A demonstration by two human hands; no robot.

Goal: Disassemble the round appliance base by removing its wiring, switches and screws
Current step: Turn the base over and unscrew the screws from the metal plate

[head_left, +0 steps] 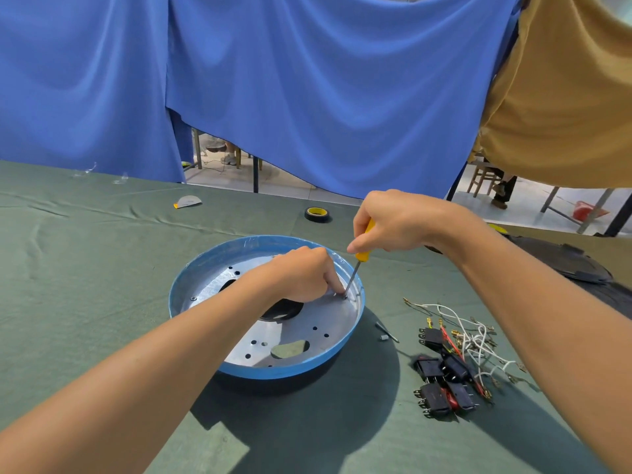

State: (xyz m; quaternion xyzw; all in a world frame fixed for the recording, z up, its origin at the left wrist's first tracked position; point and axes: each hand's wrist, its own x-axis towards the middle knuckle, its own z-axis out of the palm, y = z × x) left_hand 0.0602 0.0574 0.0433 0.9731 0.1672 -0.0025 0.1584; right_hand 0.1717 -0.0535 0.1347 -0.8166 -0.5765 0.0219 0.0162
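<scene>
One base (pixel 178 289): centre frame.
Left hand (pixel 301 275): curled fingertips (pixel 334 283) at screw (pixel 343 296); pinching or steadying, can't tell. Slip jabs them.
Right hand (pixel 386 222): wrapped round screwdriver (pixel 361 256); tilted shaft may cam out.
Switches (pixel 434 371), wiring (pixel 475 333): out, lower right.

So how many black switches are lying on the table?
5 switches, all in the wire pile right of the base: one farthest, two in the middle, two nearest. The wires may hide more.
</scene>
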